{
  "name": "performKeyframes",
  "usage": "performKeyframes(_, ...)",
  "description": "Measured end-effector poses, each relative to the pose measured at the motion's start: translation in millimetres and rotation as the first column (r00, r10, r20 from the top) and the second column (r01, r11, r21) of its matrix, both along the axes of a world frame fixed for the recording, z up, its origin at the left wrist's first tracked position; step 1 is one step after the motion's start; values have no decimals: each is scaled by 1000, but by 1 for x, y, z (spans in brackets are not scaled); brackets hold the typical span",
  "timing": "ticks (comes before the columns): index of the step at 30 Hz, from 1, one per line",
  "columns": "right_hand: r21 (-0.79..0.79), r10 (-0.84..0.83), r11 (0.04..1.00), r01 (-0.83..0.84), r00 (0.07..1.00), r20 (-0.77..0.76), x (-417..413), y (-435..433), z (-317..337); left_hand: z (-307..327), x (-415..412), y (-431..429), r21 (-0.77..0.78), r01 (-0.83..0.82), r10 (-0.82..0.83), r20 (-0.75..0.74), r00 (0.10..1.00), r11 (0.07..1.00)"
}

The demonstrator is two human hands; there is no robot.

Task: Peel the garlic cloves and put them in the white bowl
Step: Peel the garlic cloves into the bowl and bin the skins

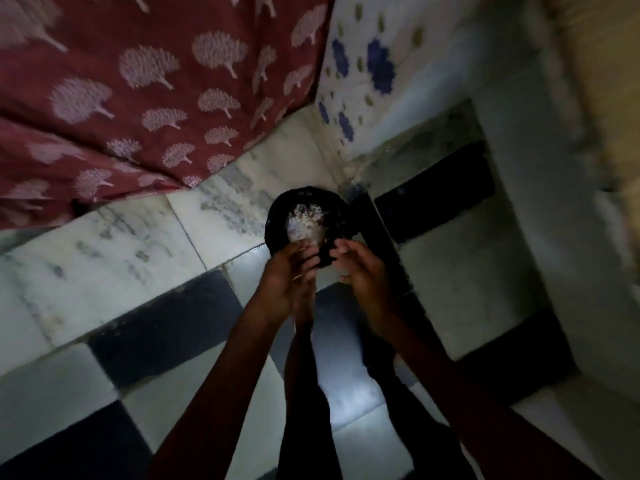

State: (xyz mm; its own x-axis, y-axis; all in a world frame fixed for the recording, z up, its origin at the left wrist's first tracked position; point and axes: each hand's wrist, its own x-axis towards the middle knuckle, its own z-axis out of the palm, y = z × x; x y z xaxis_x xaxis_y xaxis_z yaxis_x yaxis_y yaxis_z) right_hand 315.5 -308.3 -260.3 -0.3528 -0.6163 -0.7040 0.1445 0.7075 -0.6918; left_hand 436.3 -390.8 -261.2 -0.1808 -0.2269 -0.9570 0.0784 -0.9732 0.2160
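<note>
My left hand (287, 275) and right hand (363, 268) hang close together over the near rim of a round black tub (273, 226) on the chequered floor (104, 244). Inside it lies a pale heap (304, 220), too blurred to tell whether it is skins or garlic. My left fingers are bunched and dark, and I cannot tell whether they pinch a clove. My right fingers are loosely bent, thumb up. A red cloth (138, 81) fills the top left. The right edge is smeared.
</note>
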Motion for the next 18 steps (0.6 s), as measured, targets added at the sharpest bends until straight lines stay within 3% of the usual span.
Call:
performKeyframes(4, -94, -146, 985, 147, 989, 11, -25, 39, 130, 115, -18, 25, -238, 226, -244, -50, 968, 945)
performKeyframes(8, -160, -359, 920, 356, 933, 17, -65, 96, 230, 214, -70, 62, -366, 405, -453, -54, 890, 838)
performKeyframes(13, -295, -608, 761, 578, 794, -14, -128, 188, 303, 282, -152, 136, -507, 547, -676, -102, 730, 666)
performKeyframes(18, -366, -757, 623, 691, 651, -58, -192, 290, 330, 310, -251, 217, -575, 654, -824, -66, 562, 492)
